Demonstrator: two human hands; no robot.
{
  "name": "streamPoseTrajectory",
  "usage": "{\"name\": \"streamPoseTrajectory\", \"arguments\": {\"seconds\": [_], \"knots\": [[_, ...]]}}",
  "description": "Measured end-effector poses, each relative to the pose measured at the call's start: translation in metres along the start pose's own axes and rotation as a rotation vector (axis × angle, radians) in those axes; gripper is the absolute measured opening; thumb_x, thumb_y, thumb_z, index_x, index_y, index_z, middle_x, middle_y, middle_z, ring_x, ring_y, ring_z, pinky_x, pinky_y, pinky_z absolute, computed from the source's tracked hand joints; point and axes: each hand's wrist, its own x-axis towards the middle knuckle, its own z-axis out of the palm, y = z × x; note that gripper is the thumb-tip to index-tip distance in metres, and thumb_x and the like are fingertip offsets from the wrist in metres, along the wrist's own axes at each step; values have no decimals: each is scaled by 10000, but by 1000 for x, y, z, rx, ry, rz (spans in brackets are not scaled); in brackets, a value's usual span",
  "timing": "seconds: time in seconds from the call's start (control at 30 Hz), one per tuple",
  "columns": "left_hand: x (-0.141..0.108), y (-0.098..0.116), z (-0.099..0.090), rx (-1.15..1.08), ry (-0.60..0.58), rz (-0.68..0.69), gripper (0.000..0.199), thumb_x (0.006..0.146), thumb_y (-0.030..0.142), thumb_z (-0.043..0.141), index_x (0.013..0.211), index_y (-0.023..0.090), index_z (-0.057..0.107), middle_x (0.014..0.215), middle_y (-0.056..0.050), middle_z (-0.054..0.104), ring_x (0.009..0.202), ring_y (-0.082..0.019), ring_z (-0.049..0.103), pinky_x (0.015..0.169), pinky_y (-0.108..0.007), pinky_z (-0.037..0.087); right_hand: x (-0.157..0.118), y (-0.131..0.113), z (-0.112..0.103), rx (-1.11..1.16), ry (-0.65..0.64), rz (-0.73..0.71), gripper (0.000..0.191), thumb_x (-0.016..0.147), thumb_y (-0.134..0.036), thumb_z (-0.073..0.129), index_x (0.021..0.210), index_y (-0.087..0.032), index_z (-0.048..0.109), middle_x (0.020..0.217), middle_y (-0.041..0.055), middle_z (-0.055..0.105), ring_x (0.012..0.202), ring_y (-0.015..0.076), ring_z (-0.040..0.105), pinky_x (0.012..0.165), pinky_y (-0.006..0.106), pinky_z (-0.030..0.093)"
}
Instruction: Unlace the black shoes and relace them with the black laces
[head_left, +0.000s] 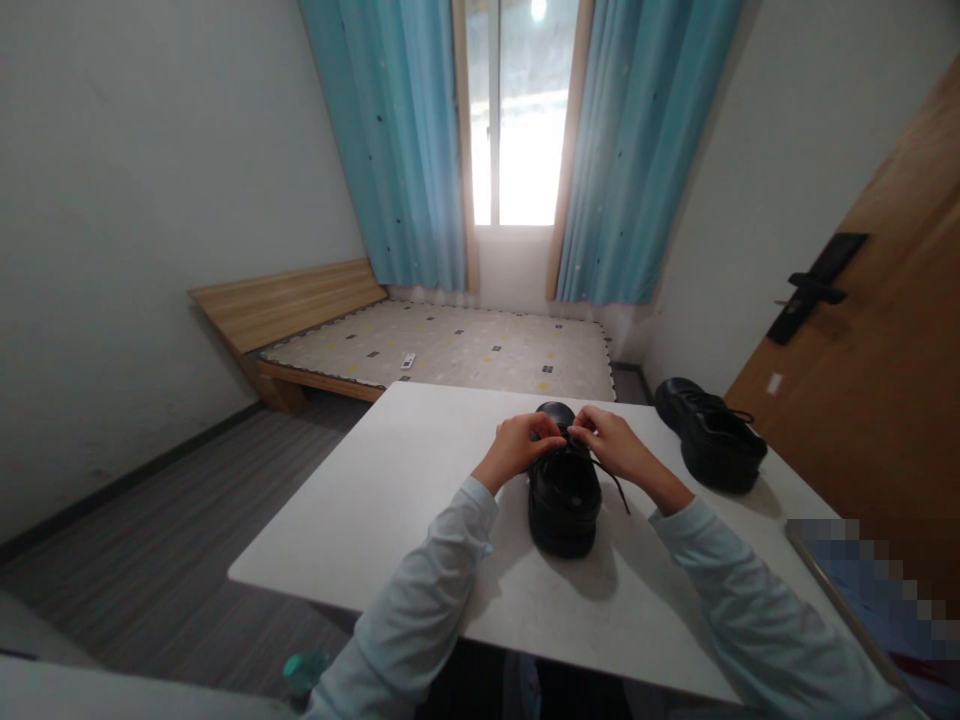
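Close together, the left hand [517, 448] and right hand [616, 446] pinch the black shoe's [562, 530] lace [618, 488]; one end trails loose toward four o'clock, any knot hidden. Another shoe [721, 456] sits at two o'clock.

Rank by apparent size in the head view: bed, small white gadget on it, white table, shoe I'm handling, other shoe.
1. White table
2. Bed
3. Handled shoe and other shoe, too alike to rank
4. White gadget
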Motion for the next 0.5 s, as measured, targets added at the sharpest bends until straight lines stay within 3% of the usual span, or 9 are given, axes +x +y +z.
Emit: {"name": "streamPoseTrajectory", "arguments": {"seconds": [0.33, 0.5], "knots": [[0, 2, 0, 20, -1, 28, 168, 745, 355, 653, 859, 237, 687, 812, 23, 690, 801, -138, 624, 753, -232, 452, 4, 0, 4, 15, 17, 32, 131, 758, -240, 522, 636, -202, 497, 612, 14, 593, 587, 150, 523, 567, 265, 373], [1, -5, 2, 50, 9, 43, 225, 744, 401, 645, 902, 248, 692, 815, 17, 665, 797, -142, 606, 763, -244, 458, 9, 8, 9, 290, -41, 26, 154, 718, -321, 571, 668, -181, 533, 614, 4, 580, 569, 137, 512, 542, 262, 385]]}}
